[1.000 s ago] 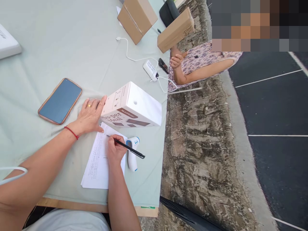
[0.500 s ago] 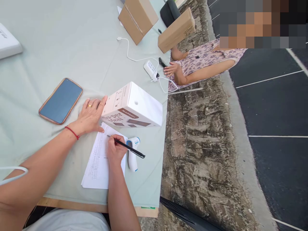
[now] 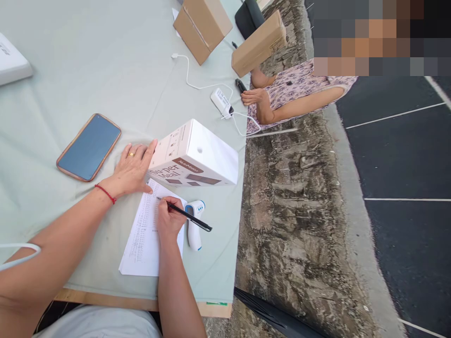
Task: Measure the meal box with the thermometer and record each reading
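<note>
A black pen (image 3: 192, 217) is gripped in my right hand (image 3: 169, 218), its tip on a sheet of paper (image 3: 146, 234) covered in handwritten columns. My left hand (image 3: 136, 164) lies flat with its fingers out, the thumb on the paper's top edge and the index finger against a white "Super Meal" box (image 3: 209, 157). Just right of my writing hand lies a white and blue infrared thermometer (image 3: 194, 225). A smartphone (image 3: 89, 148) in a brownish case rests left of my left hand.
Cardboard boxes (image 3: 202, 28) (image 3: 259, 44) and a black case (image 3: 248, 19) stand at the far side. A white device (image 3: 221, 102) with a cable lies mid-right. Another person's hand (image 3: 259, 99) touches a dark object at the table edge. A white object (image 3: 12, 61) sits far left.
The other person's hand has shifted slightly, and the dark object by it has moved a little. My hands, the pen and the paper look the same.
</note>
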Available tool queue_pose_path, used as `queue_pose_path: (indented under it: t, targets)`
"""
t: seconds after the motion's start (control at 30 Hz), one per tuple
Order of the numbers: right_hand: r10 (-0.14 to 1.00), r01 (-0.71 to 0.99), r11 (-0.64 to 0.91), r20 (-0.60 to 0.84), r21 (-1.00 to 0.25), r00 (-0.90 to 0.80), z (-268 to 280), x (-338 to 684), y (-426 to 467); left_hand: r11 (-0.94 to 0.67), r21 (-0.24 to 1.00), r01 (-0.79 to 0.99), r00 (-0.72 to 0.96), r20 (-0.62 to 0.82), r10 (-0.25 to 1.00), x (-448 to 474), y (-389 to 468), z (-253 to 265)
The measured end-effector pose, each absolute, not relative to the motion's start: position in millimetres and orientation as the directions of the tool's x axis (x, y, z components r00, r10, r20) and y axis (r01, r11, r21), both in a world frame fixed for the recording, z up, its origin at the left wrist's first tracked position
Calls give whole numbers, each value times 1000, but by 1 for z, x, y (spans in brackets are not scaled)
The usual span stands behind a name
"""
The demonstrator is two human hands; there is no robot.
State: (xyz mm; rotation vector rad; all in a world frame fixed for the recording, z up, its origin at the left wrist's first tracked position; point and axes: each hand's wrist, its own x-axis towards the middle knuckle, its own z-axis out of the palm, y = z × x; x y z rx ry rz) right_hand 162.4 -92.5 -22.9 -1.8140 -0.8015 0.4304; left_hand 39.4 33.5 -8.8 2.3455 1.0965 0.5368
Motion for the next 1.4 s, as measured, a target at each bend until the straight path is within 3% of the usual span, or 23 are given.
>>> queue_pose_path:
  t: [0.37, 0.57, 0.67, 0.77, 0.93, 1.07, 1.17, 1.23, 1.3, 1.4]
  targets:
    - [709, 355, -216, 104, -909, 698, -25, 165, -95, -567, 572, 593, 601, 154, 784, 38, 34, -8]
    - [708, 430, -87, 248, -899, 661, -22, 167, -100, -535, 595, 599, 585, 131, 800, 39, 34, -2]
    - [782, 558, -23, 333, -829, 527, -11, 171, -108, -511, 629, 586, 587, 106, 803, 39, 36, 1]
    - [852, 732, 36, 404, -680, 333, 0, 177, -119, -479, 674, 563, 591, 77, 803, 38, 36, 3]
    - [935, 893, 5, 319, -450, 155, -1, 175, -140, -451, 746, 490, 583, 104, 806, 40, 37, 3]
    - [949, 871, -4, 272, -491, 158, -6, 173, -154, -404, 762, 507, 519, 105, 848, 42, 38, 5]
    - [878, 840, -122, 338, -528, 340, -7, 195, -161, -362, 755, 547, 449, 101, 888, 41, 39, 8]
    - [781, 804, -335, 332, -492, 529, -7, 219, -164, -338, 751, 568, 409, 99, 907, 40, 39, 9]
    - [723, 709, -566, 161, -421, 672, -7, 244, -166, -326, 746, 581, 390, 96, 916, 39, 39, 11]
    - [663, 603, -722, -92, -339, 743, -6, 267, -167, -320, 734, 599, 390, 82, 917, 39, 39, 12]
